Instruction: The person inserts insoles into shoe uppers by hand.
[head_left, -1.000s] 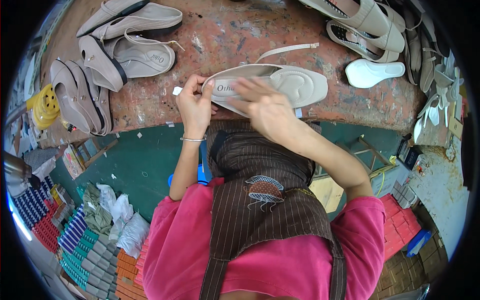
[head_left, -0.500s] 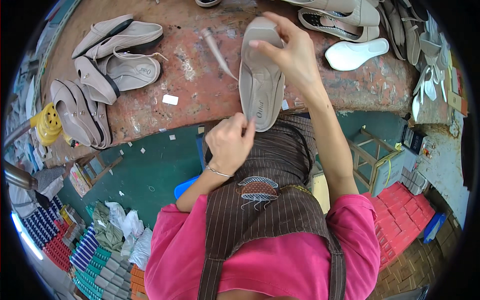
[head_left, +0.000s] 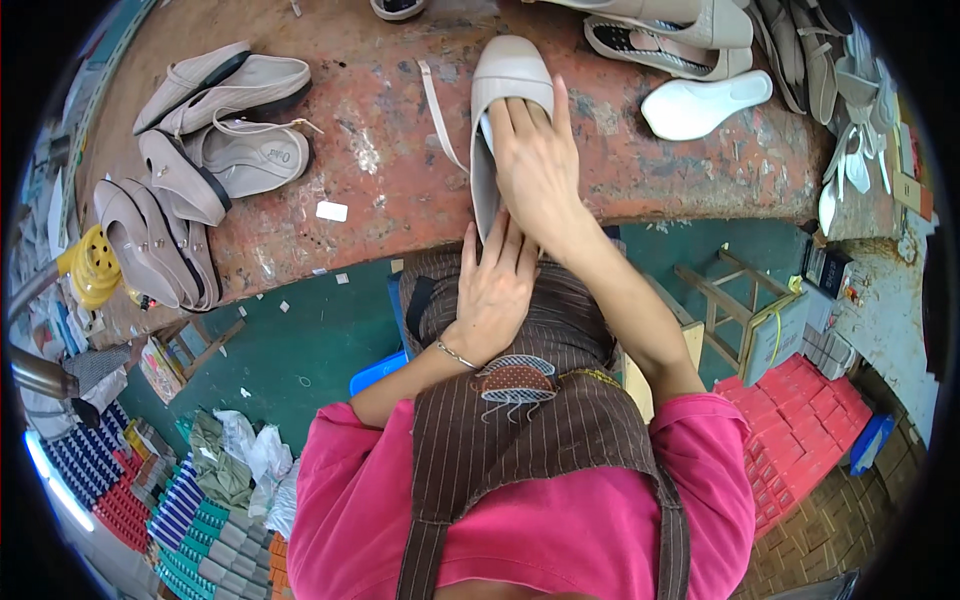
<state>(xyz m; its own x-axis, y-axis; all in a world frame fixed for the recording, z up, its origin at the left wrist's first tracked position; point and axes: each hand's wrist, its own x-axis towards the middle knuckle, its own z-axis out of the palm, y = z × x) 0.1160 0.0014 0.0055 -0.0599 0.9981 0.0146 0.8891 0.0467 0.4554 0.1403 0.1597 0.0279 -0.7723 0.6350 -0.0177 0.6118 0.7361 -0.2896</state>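
Table (head_left: 620, 180) of worn red bears 1 beige shoe (head_left: 512, 75), toe away, heel towards the near edge. The right hand (head_left: 538, 175) now has straight fingers inside the toe, where 0.5 s ago it gripped the far end; work seems moved inside. The left hand (head_left: 495, 298), half-spread, covers the heel, grip unclear.

Shoe (head_left: 508, 66) on bench (head_left: 390, 205), paired shoes (head_left: 186, 180) leftward, loose sole (head_left: 705, 105) rightward (just before more shoes (head_left: 668, 50))
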